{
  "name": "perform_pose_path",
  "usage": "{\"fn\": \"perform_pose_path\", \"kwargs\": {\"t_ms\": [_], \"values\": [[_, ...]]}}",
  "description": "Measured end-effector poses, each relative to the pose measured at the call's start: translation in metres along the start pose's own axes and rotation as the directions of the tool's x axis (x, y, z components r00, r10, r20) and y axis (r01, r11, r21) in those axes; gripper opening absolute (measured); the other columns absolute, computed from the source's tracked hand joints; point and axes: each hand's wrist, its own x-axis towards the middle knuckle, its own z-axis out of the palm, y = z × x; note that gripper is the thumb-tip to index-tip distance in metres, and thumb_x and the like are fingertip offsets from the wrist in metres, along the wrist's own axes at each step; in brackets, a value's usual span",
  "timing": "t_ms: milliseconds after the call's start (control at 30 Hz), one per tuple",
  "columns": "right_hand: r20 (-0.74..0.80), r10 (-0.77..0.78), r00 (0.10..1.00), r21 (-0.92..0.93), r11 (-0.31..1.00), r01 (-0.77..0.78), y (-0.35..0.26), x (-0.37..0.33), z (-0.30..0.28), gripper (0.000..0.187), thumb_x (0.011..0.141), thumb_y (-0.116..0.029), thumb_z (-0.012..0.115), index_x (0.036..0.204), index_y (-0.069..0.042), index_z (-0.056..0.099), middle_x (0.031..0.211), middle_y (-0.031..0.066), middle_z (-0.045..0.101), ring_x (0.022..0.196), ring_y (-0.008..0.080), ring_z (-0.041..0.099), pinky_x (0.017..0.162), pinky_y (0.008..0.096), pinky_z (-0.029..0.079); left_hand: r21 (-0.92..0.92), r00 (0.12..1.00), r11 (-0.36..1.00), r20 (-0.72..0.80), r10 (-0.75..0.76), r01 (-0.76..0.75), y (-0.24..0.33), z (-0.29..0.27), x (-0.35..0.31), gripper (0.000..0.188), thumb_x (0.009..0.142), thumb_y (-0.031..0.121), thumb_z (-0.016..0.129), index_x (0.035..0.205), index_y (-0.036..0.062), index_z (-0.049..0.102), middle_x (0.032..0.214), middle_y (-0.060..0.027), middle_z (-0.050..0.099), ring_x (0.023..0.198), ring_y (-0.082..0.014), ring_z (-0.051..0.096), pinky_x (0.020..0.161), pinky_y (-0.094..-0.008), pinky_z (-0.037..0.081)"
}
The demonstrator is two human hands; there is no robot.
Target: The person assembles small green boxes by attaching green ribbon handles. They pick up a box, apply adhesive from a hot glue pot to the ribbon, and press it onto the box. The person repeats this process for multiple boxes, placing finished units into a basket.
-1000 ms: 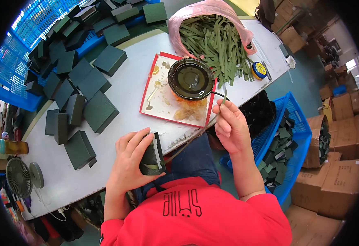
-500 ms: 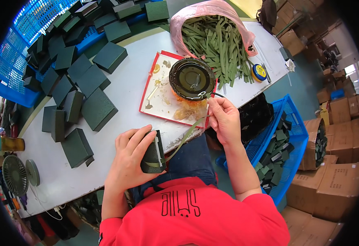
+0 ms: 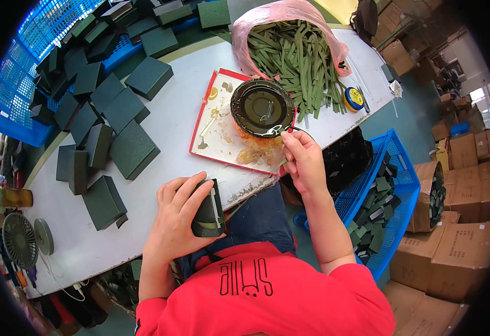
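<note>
Small dark green box point(image 3: 204, 211), in the left hand point(image 3: 179, 210), just off the near edge of the white table point(image 3: 161, 131), above the person's lap. Box is blocky with straight edges, deep green going near-black on the shaded side; a whitish strip runs lengthwise along its right-hand side, slightly uneven. Much of its left part is hidden by the hand. Left hand gripping: fingers laid over the far and top part, thumb along the near end. Olive-green ribbon point(image 3: 205, 225) lies flat across the box's near end, matt, narrow, a lighter green than the box, and leads off to the right beyond it; its middle stretch is hard to follow. Right hand point(image 3: 305, 161) closed in a pinch, thumb to forefinger, other fingers curled; a bit of ribbon shows just below the fingertips, so it appears to grip that end. Pinch sits right by the near rim of a black round pot point(image 3: 261, 106), glossy dark liquid inside, pot standing on a red-edged white board point(image 3: 214, 131) with brownish stains. Pink bag point(image 3: 242, 36) beyond, loose ribbons point(image 3: 298, 56) spilling out. More green boxes point(image 3: 135, 150), same colour, at left, some leaning together.
</note>
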Motion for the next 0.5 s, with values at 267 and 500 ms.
{"fn": "perform_pose_path", "kwargs": {"t_ms": [267,500], "values": [[-0.027,-0.053,0.998,0.017,0.998,0.053,0.0,-0.013,0.002,0.014,0.096,-0.014,0.068,0.088,-0.007,0.059,0.065,-0.0035,0.052,0.047,0.0019,0.037,0.042,0.0187,0.028,-0.013,1.0,1.0,-0.012,-0.007,0.007,-0.002,0.0,-0.002,0.101,0.049,0.025,0.095,0.137,0.0044,0.051,0.143,-0.0154,0.053,0.126,-0.0389,0.049,0.105,-0.0497,0.039],[0.31,0.115,0.944,-0.178,0.982,-0.061,-0.006,-0.059,0.024,0.012,0.096,-0.013,0.068,0.094,-0.003,0.062,0.074,-0.0046,0.058,0.058,0.0002,0.047,0.051,0.0185,0.036,-0.185,0.997,0.982,-0.06,0.04,-0.05,-0.005,-0.003,0.002,0.095,0.056,0.03,0.092,0.139,0.0055,0.052,0.143,-0.0118,0.054,0.122,-0.0357,0.052,0.103,-0.0477,0.039]]}}
